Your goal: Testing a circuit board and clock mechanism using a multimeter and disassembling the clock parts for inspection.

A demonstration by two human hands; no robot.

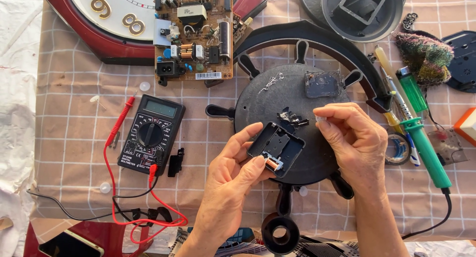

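Over black disc [277,103] — L hand [233,172] holds clock module [276,149].

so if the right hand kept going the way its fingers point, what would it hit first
Probably the small black clock-movement case held in the left hand. The right hand pinches a tiny pale part, fingers pointing left and slightly down. Depth is unclear; it might pass above the case, over the round black clock back.
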